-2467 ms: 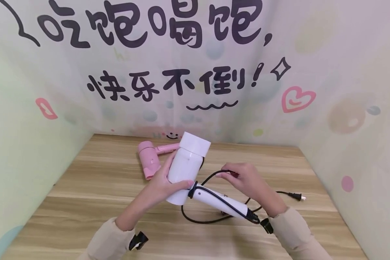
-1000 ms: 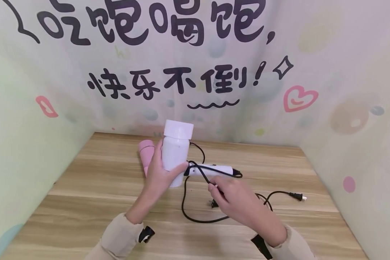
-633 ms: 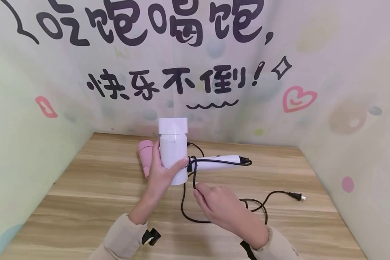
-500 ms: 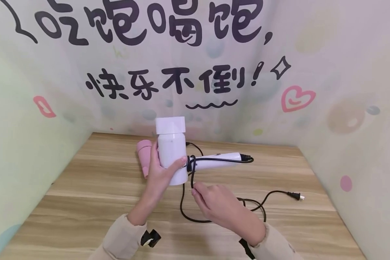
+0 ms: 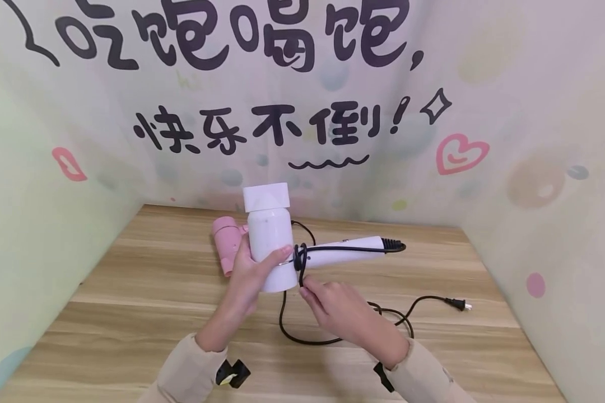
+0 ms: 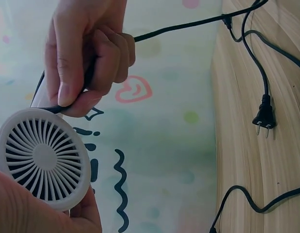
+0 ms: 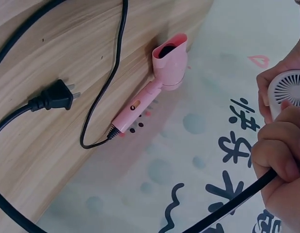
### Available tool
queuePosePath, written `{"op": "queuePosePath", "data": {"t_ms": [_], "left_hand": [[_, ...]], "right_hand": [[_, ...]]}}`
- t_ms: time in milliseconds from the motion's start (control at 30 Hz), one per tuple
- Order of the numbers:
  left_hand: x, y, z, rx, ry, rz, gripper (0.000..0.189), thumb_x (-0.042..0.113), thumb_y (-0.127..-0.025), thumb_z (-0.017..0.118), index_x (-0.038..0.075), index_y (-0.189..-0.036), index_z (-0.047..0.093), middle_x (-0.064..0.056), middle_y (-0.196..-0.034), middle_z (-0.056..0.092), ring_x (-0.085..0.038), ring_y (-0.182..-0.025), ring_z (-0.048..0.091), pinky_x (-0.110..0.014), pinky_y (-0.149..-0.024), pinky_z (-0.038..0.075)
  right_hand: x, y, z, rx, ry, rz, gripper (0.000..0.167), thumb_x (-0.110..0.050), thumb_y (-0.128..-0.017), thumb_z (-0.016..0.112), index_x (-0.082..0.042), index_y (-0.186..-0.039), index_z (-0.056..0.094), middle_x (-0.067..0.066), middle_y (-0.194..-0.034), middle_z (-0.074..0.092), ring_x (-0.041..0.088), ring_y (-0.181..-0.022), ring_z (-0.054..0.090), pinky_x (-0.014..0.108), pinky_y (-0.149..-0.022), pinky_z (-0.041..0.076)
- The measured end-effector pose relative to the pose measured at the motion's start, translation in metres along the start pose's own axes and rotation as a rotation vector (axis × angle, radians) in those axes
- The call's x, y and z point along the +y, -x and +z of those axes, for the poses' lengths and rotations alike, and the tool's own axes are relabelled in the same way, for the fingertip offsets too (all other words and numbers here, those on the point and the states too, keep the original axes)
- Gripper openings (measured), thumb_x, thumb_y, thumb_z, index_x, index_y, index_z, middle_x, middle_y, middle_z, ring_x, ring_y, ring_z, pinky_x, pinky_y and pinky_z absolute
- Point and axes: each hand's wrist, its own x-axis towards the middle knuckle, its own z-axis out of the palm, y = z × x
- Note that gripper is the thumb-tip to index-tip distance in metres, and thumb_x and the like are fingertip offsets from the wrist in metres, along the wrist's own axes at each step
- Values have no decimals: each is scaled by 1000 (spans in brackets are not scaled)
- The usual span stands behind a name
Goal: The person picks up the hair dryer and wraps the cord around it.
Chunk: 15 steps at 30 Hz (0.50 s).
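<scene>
My left hand (image 5: 247,274) grips the body of a white hair dryer (image 5: 271,235) held up over the table, its thumb across the front. The dryer's handle (image 5: 348,252) points right. A black cord (image 5: 353,248) runs along the handle and loops round its base beside the body. Just below that loop my right hand (image 5: 345,313) pinches the cord, with its fingers curled. The left wrist view shows the dryer's round slotted grille (image 6: 43,158) close to the right hand's fingertips. Behind the left hand lies a pink hair dryer (image 5: 227,243), partly hidden in the head view.
Loose cord (image 5: 307,341) curves over the wooden table (image 5: 131,313). One black two-pin plug (image 5: 456,304) lies at the right, and the pink dryer's cord (image 7: 113,73) trails in the right wrist view. A printed wall cloth (image 5: 383,184) rises behind the table.
The white dryer has moved left, and its handle has swung up from slanting down-right to nearly level. My right hand has moved left and down, then slightly closer to the cord's loop.
</scene>
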Motion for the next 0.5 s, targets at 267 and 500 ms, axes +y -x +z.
{"op": "queuePosePath", "data": {"t_ms": [267, 500], "left_hand": [[4, 4, -2, -80, 37, -47, 61, 7, -82, 63, 11, -134, 33, -12, -120, 49, -20, -100, 55, -37, -82, 50], [4, 6, -2, -144, 9, -115, 56, 12, -83, 62, 9, -132, 35, -13, -117, 51, -20, -96, 58, -35, -80, 51]], "right_hand": [[15, -2, 1, 38, 4, -15, 9, -16, -93, 54, -10, -92, 60, -7, -63, 49, 5, -57, 46, 22, -54, 43], [27, -3, 5, 42, -109, -8, 10, -20, -92, 57, -11, -96, 61, -6, -67, 52, 1, -59, 47, 16, -57, 43]]}}
